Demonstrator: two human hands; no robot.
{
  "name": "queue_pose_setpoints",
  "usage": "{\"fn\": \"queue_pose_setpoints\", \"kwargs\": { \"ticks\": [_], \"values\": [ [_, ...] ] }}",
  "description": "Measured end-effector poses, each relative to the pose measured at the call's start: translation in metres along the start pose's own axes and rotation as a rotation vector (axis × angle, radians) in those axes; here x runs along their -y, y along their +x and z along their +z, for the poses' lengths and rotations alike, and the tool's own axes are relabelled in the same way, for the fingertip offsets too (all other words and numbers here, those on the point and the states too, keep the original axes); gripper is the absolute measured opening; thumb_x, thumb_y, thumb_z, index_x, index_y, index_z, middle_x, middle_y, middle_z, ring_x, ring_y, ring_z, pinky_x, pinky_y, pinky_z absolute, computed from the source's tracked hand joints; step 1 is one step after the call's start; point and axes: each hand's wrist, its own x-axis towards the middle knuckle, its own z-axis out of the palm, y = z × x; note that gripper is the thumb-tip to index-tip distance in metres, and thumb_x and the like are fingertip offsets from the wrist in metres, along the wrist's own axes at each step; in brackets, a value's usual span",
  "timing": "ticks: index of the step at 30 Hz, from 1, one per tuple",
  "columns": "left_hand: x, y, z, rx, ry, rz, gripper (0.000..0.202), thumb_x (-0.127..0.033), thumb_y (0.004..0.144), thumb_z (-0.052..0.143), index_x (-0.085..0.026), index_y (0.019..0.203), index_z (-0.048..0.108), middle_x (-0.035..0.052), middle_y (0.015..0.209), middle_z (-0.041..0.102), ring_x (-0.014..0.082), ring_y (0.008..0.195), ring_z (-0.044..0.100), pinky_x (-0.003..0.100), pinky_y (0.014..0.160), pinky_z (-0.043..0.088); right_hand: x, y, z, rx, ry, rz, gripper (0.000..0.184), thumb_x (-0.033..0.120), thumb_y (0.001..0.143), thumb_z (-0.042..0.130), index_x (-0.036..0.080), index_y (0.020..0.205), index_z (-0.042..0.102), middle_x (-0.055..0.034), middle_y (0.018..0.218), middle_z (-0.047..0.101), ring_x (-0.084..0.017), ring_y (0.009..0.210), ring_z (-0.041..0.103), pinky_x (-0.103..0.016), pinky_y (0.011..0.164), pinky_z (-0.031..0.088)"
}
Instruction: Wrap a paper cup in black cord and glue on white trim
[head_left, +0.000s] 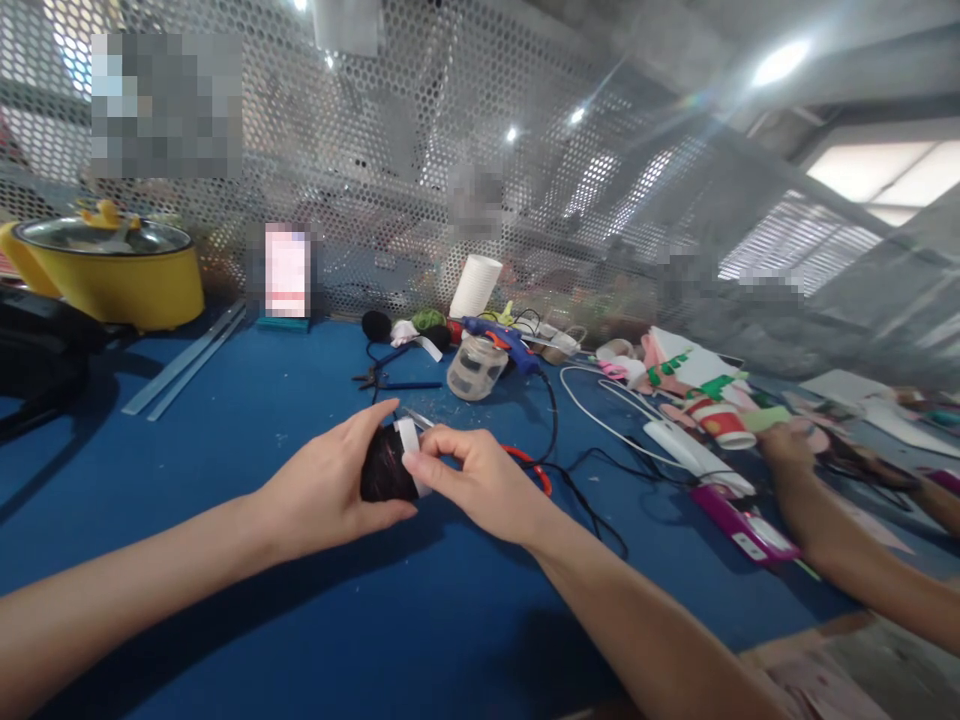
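My left hand (319,480) is curled round a dark ball (384,468) that looks like wound yarn, with the thumb below it and the fingers above. A white strip (409,437) runs over the ball's right side. My right hand (476,480) pinches this strip between thumb and fingertips, close against the ball. A thin pale, pointed piece (418,416) sticks out behind the right fingers; its kind is not clear. Just beyond the hands lie dark-handled pliers (401,384) on the blue table (360,630).
A blue glue gun (504,340) rests on a clear jar (477,370), its cord trailing right. Behind stand a white paper roll (476,285), a phone (288,270) and a yellow pot (124,285). Another person's arm (855,540) reaches in at right, near a purple power strip (742,525).
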Motion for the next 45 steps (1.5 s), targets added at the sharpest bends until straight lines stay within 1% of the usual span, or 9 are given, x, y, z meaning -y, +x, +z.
{"fn": "queue_pose_setpoints", "kwargs": {
  "ticks": [5,9,15,19,27,33,36,39,45],
  "values": [
    [0.002,0.002,-0.004,-0.008,-0.034,0.043,0.079,-0.045,0.063,0.064,-0.014,0.127,0.03,0.0178,0.116,0.054,0.0305,0.105,0.053,0.044,0.086,0.044,-0.001,0.001,-0.002,-0.044,0.009,-0.02,0.022,0.029,0.077,0.053,0.017,0.059,0.049,0.0022,0.06,0.049,-0.01,0.059,0.045,-0.024,0.059,0.036],
    [0.008,0.01,-0.013,-0.041,-0.418,-0.115,0.067,-0.055,0.071,0.05,-0.016,0.123,0.034,0.0128,0.108,0.055,0.0246,0.096,0.056,0.039,0.081,0.046,-0.007,0.004,-0.006,-0.182,0.131,0.012,0.025,0.036,0.076,0.054,0.017,0.061,0.051,0.0026,0.058,0.048,-0.009,0.055,0.043,-0.024,0.054,0.035],
    [0.014,0.015,-0.016,0.271,-0.903,-0.316,0.051,-0.059,0.081,0.03,-0.015,0.09,0.055,0.0056,0.077,0.06,0.0095,0.049,0.047,0.024,0.047,0.04,-0.018,0.012,-0.018,-0.398,0.325,0.042,0.03,0.042,0.072,0.059,0.017,0.058,0.049,0.0043,0.053,0.042,-0.008,0.05,0.038,-0.024,0.049,0.033],
    [0.011,0.014,-0.018,0.329,-0.822,-0.299,0.036,-0.048,0.081,0.043,-0.015,0.079,0.057,-0.005,0.049,0.045,0.0058,0.041,0.031,0.02,0.04,0.023,-0.023,0.016,-0.025,-0.449,0.274,0.023,0.03,0.043,0.071,0.06,0.018,0.06,0.05,0.0022,0.055,0.047,-0.01,0.052,0.042,-0.024,0.05,0.035],
    [-0.01,0.009,-0.051,-0.026,-0.514,0.038,0.023,-0.037,0.076,0.053,-0.02,0.067,0.064,-0.0009,0.054,0.058,0.0128,0.053,0.049,0.025,0.053,0.04,-0.025,0.022,-0.035,-0.534,-0.021,-0.021,0.028,0.038,0.073,0.056,0.017,0.057,0.05,0.0045,0.05,0.041,-0.009,0.048,0.037,-0.024,0.049,0.032],
    [0.014,0.012,-0.046,0.449,0.033,0.058,0.038,-0.05,0.065,0.061,-0.018,0.045,0.053,-0.0019,0.046,0.05,0.0107,0.043,0.044,0.022,0.044,0.033,-0.02,0.021,-0.03,-0.534,-0.185,-0.14,0.023,0.032,0.076,0.053,0.019,0.058,0.048,0.0008,0.059,0.049,-0.013,0.059,0.047,-0.026,0.06,0.037],
    [0.032,0.019,-0.038,0.183,0.206,0.047,0.038,-0.049,0.07,0.054,-0.018,0.049,0.051,0.0013,0.057,0.052,0.0153,0.057,0.051,0.028,0.057,0.04,-0.014,0.015,-0.022,-0.473,-0.184,-0.273,0.02,0.027,0.077,0.053,0.019,0.06,0.046,-0.0013,0.067,0.051,-0.014,0.069,0.05,-0.028,0.068,0.039],
    [0.033,0.023,-0.038,-0.068,-0.033,-0.05,0.026,-0.042,0.076,0.047,-0.017,0.08,0.053,0.0065,0.082,0.058,0.0195,0.076,0.056,0.035,0.071,0.045,-0.008,0.009,-0.014,-0.375,-0.173,-0.377,0.019,0.022,0.078,0.054,0.02,0.061,0.046,-0.0018,0.071,0.053,-0.014,0.074,0.05,-0.028,0.071,0.04],
    [0.011,0.02,-0.041,0.019,-0.661,-0.228,0.034,-0.045,0.083,0.038,-0.02,0.103,0.049,0.0067,0.107,0.058,0.0228,0.1,0.054,0.039,0.084,0.045,-0.001,-0.001,-0.01,-0.275,-0.133,-0.347,0.01,0.023,0.08,0.054,0.018,0.071,0.054,-0.003,0.082,0.055,-0.014,0.079,0.053,-0.027,0.074,0.041]
  ]
}}
